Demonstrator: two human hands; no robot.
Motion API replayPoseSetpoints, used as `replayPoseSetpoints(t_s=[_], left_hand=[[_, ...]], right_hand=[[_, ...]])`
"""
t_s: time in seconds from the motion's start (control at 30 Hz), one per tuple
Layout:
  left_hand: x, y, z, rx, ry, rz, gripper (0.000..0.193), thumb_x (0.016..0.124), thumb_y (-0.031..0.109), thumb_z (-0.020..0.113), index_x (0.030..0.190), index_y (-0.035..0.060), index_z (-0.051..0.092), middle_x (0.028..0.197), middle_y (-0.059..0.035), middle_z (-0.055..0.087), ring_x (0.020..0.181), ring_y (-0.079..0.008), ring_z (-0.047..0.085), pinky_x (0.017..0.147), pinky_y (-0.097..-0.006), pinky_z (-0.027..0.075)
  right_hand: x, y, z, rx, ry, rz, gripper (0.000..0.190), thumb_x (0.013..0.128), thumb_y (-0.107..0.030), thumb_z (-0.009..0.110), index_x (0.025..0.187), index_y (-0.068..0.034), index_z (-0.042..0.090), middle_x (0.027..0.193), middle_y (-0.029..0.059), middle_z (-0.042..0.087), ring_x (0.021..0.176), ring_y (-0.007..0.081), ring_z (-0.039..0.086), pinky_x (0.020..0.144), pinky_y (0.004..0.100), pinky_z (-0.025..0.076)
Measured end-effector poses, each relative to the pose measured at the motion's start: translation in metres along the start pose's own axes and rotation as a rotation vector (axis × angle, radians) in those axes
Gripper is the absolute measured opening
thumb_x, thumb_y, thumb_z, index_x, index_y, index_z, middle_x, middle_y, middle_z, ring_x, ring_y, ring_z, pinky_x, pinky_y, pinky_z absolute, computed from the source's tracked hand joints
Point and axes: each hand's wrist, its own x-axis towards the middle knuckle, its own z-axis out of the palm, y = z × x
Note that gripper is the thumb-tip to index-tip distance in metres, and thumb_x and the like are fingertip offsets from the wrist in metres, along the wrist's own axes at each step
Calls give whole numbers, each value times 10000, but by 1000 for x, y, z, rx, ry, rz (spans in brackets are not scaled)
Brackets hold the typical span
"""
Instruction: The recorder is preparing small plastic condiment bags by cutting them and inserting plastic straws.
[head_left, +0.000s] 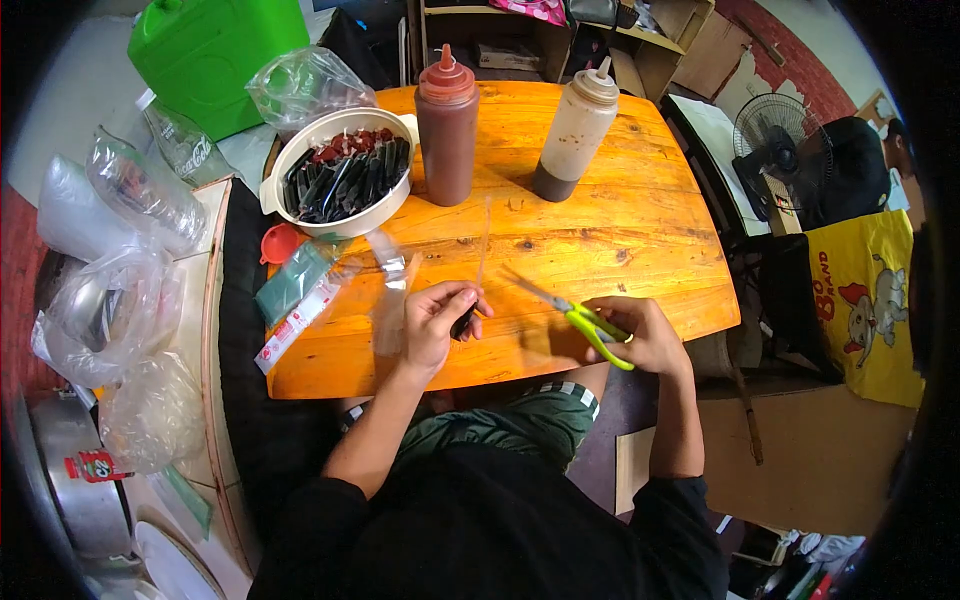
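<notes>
My left hand (439, 322) grips a small sachet of dark liquid (463, 321) between thumb and fingers. A thin clear plastic strip (485, 244) rises from it above the tabletop. In my right hand (643, 330) is a pair of scissors (592, 330) with lime-green handles, its blades pointing up and left toward the strip without touching it. Beyond my hands stand a squeeze bottle of reddish-brown sauce (448, 135) and a clear squeeze bottle (574, 135) with dark liquid at its bottom. A cream plastic basin (375, 225) holds many dark sachets (341, 180) and several red ones (352, 145).
On the wooden table (645, 255), a red funnel (280, 244), green plastic packs (296, 281) and clear plastic sleeves (388, 300) lie at left. Glass bottles (184, 142) and plastic bags (150, 405) crowd the left ledge. At right are an electric fan (781, 146) and another person (851, 172).
</notes>
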Motion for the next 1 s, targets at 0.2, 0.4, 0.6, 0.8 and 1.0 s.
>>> replayPoseSetpoints(t_s=[0.2, 0.4, 0.6, 0.8, 1.0], left_hand=[[0, -6, -3, -26, -21, 5, 180, 936, 123, 578, 991, -34, 649, 824, -172, 691, 544, -157, 613, 471, -215, 436], [-1, -6, -2, -13, -15, 15, 188, 937, 119, 574, 1004, -39, 650, 826, -176, 694, 544, -162, 617, 460, -219, 421], [-1, -5, -1, 68, -26, 17, 200, 938, 113, 566, 1000, -57, 651, 840, -180, 702, 542, -148, 617, 465, -207, 429], [-1, -4, 2, 79, -27, 13, 203, 939, 115, 570, 983, -58, 667, 854, -133, 715, 545, -100, 605, 470, -183, 418], [0, -6, 1, 75, -45, 39, 200, 940, 113, 570, 1004, -51, 664, 858, -130, 716, 549, -94, 605, 469, -176, 415]], right_hand=[[-4, -10, 14, 263, -94, -36, 488, 740, -34, 821, 1175, 61, 620, 992, 95, 702, 917, 116, 656, 840, 279, 533], [-5, -2, 15, 247, -114, -23, 496, 742, -38, 819, 1182, 67, 616, 1009, 106, 700, 924, 130, 667, 853, 286, 533], [-3, 4, 19, 233, -96, -69, 455, 770, -23, 783, 1182, 74, 617, 1024, 119, 701, 936, 142, 671, 879, 298, 533], [-1, 10, 21, 307, -141, -56, 405, 824, 15, 711, 1208, 77, 598, 1041, 146, 697, 908, 152, 685, 850, 306, 556], [0, 7, 21, 303, -139, -74, 382, 840, 28, 685, 1207, 81, 594, 1034, 150, 697, 892, 165, 695, 841, 308, 561]])
